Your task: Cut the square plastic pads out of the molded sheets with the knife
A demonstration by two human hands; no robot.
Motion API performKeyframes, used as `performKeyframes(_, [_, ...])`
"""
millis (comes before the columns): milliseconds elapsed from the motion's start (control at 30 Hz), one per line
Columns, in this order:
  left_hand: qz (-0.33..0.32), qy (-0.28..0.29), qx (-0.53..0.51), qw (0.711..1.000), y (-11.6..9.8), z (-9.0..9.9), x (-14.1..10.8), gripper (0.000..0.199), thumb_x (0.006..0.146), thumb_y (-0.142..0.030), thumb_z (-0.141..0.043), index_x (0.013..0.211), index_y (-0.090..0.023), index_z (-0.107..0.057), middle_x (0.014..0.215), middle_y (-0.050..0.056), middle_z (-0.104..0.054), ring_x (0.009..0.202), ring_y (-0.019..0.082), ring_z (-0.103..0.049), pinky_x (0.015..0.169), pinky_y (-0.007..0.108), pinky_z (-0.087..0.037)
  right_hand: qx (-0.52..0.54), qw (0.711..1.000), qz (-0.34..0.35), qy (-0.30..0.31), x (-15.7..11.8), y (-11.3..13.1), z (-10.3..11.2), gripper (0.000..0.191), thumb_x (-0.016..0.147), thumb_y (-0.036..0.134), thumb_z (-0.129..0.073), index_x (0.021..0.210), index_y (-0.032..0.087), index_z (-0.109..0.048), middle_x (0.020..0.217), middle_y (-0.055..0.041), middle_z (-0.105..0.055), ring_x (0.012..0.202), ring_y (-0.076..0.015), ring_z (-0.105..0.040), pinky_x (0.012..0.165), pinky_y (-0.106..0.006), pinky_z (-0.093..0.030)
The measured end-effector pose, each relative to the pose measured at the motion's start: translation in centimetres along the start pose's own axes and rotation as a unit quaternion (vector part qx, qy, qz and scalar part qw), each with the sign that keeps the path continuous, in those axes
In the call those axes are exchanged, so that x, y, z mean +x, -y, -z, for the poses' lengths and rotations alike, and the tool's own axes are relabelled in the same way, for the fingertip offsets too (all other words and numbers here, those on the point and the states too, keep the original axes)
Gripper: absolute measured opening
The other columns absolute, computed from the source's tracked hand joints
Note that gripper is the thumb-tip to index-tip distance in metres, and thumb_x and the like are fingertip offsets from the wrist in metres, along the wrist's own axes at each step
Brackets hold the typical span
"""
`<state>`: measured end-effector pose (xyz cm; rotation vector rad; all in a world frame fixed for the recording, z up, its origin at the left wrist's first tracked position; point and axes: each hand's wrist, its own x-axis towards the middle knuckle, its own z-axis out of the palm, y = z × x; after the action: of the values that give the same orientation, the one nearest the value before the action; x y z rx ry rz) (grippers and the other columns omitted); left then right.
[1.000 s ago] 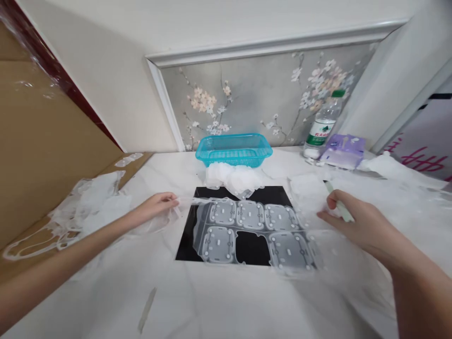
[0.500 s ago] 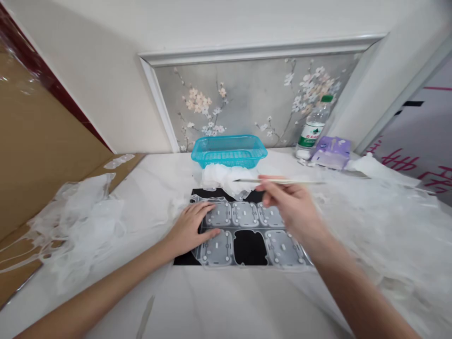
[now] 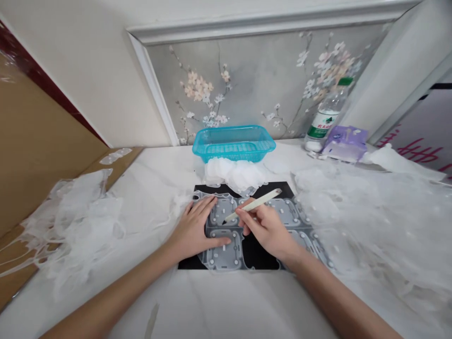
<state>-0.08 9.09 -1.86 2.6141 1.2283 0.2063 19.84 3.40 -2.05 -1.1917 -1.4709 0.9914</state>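
A translucent plastic sheet of rounded-square pieces (image 3: 224,261) lies on a black mat (image 3: 257,256), whose surface shows through one square gap in the front row. My left hand (image 3: 194,228) rests flat on the sheet's left side, fingers spread, thumb across the front-left piece. Pinched in my right hand (image 3: 266,228) is a slim off-white pen-like tool (image 3: 259,199) with a dark pointed tip. That tip is at the back-left piece, just right of my left fingers; whether it touches is unclear. Behind the sheet sits a pile of loose whitish pieces (image 3: 231,172).
A blue plastic basket (image 3: 233,155) stands against the wall. Clear film scraps (image 3: 77,216) heap up at left beside cardboard (image 3: 38,141). More translucent sheets (image 3: 381,221) cover the right side. A water bottle (image 3: 325,117) and a purple packet (image 3: 346,143) stand at back right.
My right hand has come down and left from near the white pile, bringing the tool's tip to the back-left piece. My left hand stays on the sheet. The view has shifted slightly.
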Motion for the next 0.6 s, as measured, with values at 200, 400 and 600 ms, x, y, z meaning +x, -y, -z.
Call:
performKeyframes(200, [0.003, 0.012, 0.001, 1.0, -0.15, 0.09, -0.08, 0.099, 0.067, -0.075, -0.052, 0.143, -0.018, -0.026, 0.15, 0.013, -0.028, 0.137, 0.032, -0.026, 0.112, 0.053, -0.016, 0.001, 1.0, 0.014, 0.007, -0.17, -0.07, -0.54, 0.024, 0.089, 0.039, -0.047, 0.08, 0.019, -0.053, 0.078, -0.0027, -0.058, 0.055, -0.0094, -0.056, 0.05, -0.022, -0.048])
performKeyframes(400, [0.007, 0.013, -0.002, 1.0, -0.13, -0.05, -0.08, 0.099, 0.067, -0.073, -0.054, 0.144, -0.018, -0.024, 0.15, 0.013, -0.027, 0.137, 0.032, -0.026, 0.112, 0.053, -0.015, 0.017, 1.0, 0.021, 0.005, -0.32, -0.11, -0.81, 0.022, 0.089, 0.039, -0.046, 0.085, 0.019, -0.055, 0.083, -0.0032, -0.06, 0.06, -0.0104, -0.058, 0.053, -0.023, -0.052])
performKeyframes(600, [0.006, 0.016, 0.004, 1.0, -0.08, -0.05, -0.18, 0.098, 0.067, -0.074, -0.052, 0.144, -0.018, -0.024, 0.151, 0.013, -0.026, 0.137, 0.031, -0.026, 0.112, 0.053, -0.014, -0.033, 0.998, 0.037, 0.039, -0.73, 0.39, -0.72, 0.019, 0.089, 0.034, -0.047, 0.086, 0.019, -0.059, 0.077, -0.0034, -0.062, 0.065, -0.0124, -0.06, 0.055, -0.022, -0.051])
